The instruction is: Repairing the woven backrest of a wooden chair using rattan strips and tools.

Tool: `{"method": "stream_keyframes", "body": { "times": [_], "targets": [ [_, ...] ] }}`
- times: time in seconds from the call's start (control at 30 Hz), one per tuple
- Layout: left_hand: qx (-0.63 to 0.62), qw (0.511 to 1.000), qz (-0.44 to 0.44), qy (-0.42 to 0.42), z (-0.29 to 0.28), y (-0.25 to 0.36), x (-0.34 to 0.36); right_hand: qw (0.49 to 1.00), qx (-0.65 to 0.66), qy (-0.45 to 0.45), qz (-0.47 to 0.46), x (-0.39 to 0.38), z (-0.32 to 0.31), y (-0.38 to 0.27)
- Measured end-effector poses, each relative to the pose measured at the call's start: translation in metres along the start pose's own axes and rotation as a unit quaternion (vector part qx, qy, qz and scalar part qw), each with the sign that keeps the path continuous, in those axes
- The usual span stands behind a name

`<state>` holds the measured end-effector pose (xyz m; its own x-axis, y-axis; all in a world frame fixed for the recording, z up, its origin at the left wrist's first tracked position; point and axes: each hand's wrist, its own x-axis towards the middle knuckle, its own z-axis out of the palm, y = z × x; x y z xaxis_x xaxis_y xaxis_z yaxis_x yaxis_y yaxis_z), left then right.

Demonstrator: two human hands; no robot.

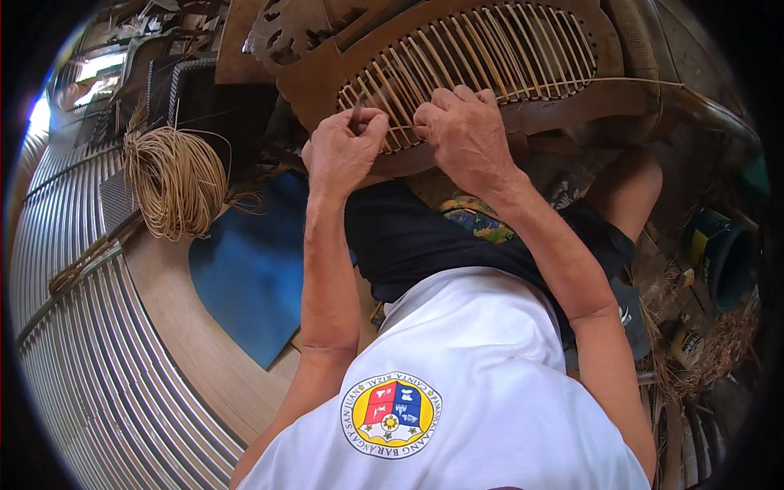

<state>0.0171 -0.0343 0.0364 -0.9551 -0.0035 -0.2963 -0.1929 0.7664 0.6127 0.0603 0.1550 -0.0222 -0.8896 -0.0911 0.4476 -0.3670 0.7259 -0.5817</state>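
A brown wooden chair frame lies across my lap, its oval opening strung with parallel pale rattan strands. At the opening's left end, my left hand is closed, with a dark narrow tool sticking up from between thumb and fingers; its kind is unclear. My right hand is curled over the near edge of the strands, fingertips pinched together. What these fingers grip is hidden by the hand. One long rattan strand runs along the near edge and out past the frame's right side.
A coil of rattan hangs at the left beside ribbed metal sheeting. A blue panel lies left of my legs. At the right are a dark bucket and loose fibre scraps.
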Motion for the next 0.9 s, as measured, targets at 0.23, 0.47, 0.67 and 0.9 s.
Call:
{"method": "stream_keyframes", "body": {
  "times": [0.23, 0.47, 0.67, 0.9],
  "targets": [
    [-0.059, 0.998, -0.003, 0.033, 0.001, -0.004, 0.006, 1.000, 0.007, -0.016, 0.016, 0.002, -0.001, -0.002],
    [0.037, 0.998, -0.014, 0.051, 0.004, 0.023, -0.001, 0.999, 0.016, -0.026, 0.023, 0.002, 0.000, 0.000],
    [0.008, 0.999, -0.014, 0.043, 0.004, 0.009, 0.007, 0.998, 0.030, -0.047, 0.031, 0.001, -0.004, 0.001],
    [0.030, 0.999, -0.020, -0.007, -0.004, -0.003, 0.012, 0.998, 0.044, -0.040, 0.028, 0.000, -0.005, 0.003]
  ]
}}
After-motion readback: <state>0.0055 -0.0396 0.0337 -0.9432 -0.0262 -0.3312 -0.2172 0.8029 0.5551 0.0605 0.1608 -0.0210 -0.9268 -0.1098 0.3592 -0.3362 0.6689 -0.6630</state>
